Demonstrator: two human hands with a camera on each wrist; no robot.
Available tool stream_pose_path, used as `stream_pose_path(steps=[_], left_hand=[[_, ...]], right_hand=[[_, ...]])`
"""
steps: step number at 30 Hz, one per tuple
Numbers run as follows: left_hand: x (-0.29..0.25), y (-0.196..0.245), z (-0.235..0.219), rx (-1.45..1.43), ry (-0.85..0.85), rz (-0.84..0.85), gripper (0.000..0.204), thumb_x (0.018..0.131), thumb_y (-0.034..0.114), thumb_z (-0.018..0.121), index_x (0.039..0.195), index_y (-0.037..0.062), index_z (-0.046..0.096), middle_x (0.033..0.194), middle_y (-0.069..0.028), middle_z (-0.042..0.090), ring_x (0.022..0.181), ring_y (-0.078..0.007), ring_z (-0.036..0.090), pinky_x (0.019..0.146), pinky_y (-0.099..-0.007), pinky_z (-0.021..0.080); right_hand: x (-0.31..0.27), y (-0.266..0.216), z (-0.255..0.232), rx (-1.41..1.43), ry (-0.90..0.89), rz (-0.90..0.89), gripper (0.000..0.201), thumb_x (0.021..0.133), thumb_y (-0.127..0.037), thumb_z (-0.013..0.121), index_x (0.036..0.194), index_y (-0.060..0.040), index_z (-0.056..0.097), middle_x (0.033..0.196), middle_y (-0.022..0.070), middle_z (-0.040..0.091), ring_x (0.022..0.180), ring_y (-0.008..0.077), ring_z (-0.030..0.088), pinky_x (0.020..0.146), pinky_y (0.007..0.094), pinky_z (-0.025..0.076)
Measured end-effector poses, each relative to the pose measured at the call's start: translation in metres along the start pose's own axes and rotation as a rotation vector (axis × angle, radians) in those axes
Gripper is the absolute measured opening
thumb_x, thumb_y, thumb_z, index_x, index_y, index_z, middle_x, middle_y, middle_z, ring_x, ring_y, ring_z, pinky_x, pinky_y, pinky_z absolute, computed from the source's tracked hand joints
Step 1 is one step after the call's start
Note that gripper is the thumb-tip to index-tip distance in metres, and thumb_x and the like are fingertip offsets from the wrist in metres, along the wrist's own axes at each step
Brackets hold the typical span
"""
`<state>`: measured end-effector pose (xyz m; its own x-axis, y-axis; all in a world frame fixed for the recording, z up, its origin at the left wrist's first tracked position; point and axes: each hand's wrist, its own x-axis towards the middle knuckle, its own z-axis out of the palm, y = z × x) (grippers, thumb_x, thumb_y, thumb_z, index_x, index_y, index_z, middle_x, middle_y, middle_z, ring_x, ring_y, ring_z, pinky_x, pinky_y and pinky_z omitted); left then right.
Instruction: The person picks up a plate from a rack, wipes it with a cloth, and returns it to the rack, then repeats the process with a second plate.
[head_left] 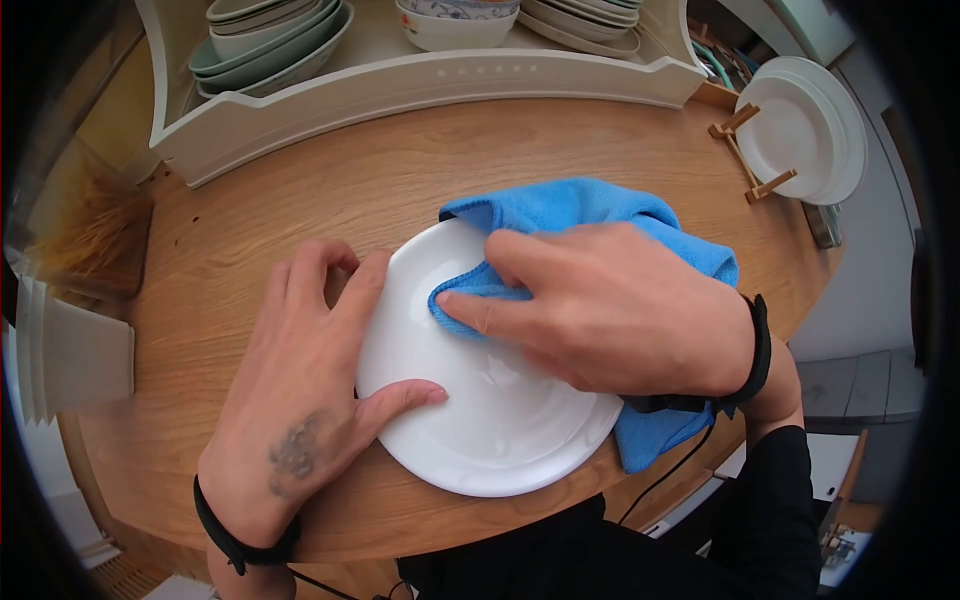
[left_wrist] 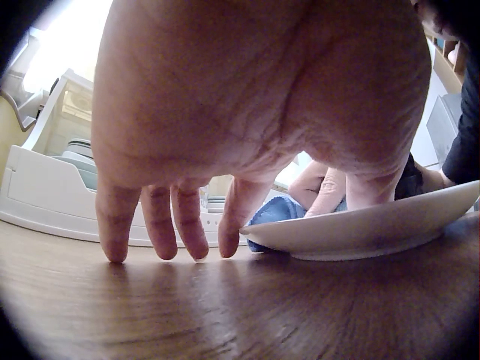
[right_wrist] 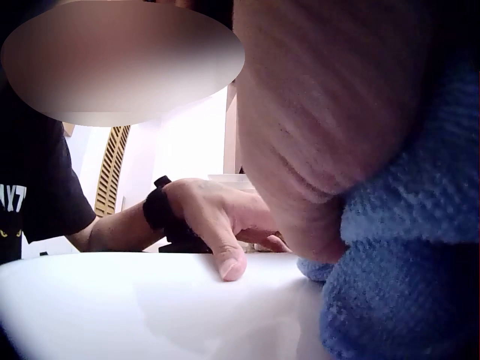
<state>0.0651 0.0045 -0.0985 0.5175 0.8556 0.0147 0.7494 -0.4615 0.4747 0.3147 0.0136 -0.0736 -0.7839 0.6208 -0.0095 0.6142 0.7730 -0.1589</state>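
Observation:
A white plate point(head_left: 440, 345) lies on the wooden table in the head view. My left hand point(head_left: 310, 350) is at its left side, thumb resting on top of the rim. The other fingers point(left_wrist: 191, 232) reach down to the tabletop beside the plate, as the left wrist view shows, the index finger right at the rim. My right hand point(head_left: 610, 310) pinches a blue cloth point(head_left: 590, 205) and presses a fold of it on the plate's upper face. The rest of the cloth trails over the far and right rim, and partly hides under the right hand.
A cream rack point(head_left: 420, 85) with stacked bowls and dishes stands along the back. White plates point(head_left: 790, 130) lean in a wooden holder point(head_left: 755, 165) at the back right. At the left are a clear container of dry noodles point(head_left: 90, 230) and white containers point(head_left: 85, 345).

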Motion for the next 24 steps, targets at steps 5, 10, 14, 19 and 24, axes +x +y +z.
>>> stream_pose_path(steps=[5, 10, 14, 19, 24], left_hand=[[0.0, 0.002, -0.001, 0.004, -0.014, -0.009, 0.09, 0.07, 0.044, 0.089, 0.141, 0.0023, 0.053, 0.132, -0.0224, 0.047, 0.124, -0.0395, 0.047, 0.1, -0.0461, 0.049], [0.0, 0.002, -0.001, -0.001, -0.011, -0.007, 0.09, 0.07, 0.044, 0.089, 0.141, 0.0018, 0.053, 0.132, -0.0225, 0.047, 0.124, -0.0396, 0.047, 0.099, -0.046, 0.049], [0.0, 0.001, -0.002, 0.004, -0.007, -0.002, 0.09, 0.07, 0.045, 0.089, 0.141, 0.002, 0.053, 0.131, -0.0226, 0.047, 0.123, -0.0394, 0.047, 0.099, -0.0457, 0.049], [0.0, 0.001, -0.001, 0.012, -0.01, 0.001, 0.09, 0.07, 0.045, 0.089, 0.141, 0.0029, 0.053, 0.131, -0.0224, 0.047, 0.123, -0.0391, 0.047, 0.099, -0.0455, 0.049], [0.0, 0.002, -0.001, 0.02, -0.007, -0.009, 0.09, 0.07, 0.045, 0.089, 0.141, 0.0034, 0.053, 0.131, -0.0222, 0.047, 0.123, -0.0393, 0.047, 0.1, -0.0462, 0.048]], right_hand=[[-0.001, 0.003, 0.0, -0.127, 0.085, 0.088, 0.048, 0.078, -0.006, 0.073, 0.125, -0.0148, 0.068, 0.094, 0.0089, 0.056, 0.076, 0.027, 0.064, 0.063, 0.0396, 0.051], [-0.001, -0.001, 0.004, -0.053, 0.065, 0.026, 0.047, 0.078, -0.006, 0.073, 0.124, -0.0114, 0.068, 0.092, 0.0083, 0.056, 0.076, 0.0259, 0.064, 0.063, 0.0394, 0.05], [-0.002, -0.002, -0.002, -0.009, -0.035, 0.036, 0.046, 0.079, -0.005, 0.073, 0.124, -0.0099, 0.068, 0.09, 0.0084, 0.056, 0.078, 0.0254, 0.064, 0.063, 0.039, 0.05], [-0.002, -0.003, -0.004, -0.056, 0.005, 0.066, 0.044, 0.079, -0.005, 0.075, 0.122, -0.0091, 0.069, 0.089, 0.0088, 0.057, 0.077, 0.0258, 0.064, 0.062, 0.0389, 0.05], [-0.004, 0.0, -0.011, -0.008, -0.05, 0.058, 0.045, 0.08, -0.006, 0.075, 0.124, -0.0094, 0.069, 0.09, 0.0088, 0.058, 0.079, 0.0254, 0.065, 0.063, 0.0394, 0.05]])
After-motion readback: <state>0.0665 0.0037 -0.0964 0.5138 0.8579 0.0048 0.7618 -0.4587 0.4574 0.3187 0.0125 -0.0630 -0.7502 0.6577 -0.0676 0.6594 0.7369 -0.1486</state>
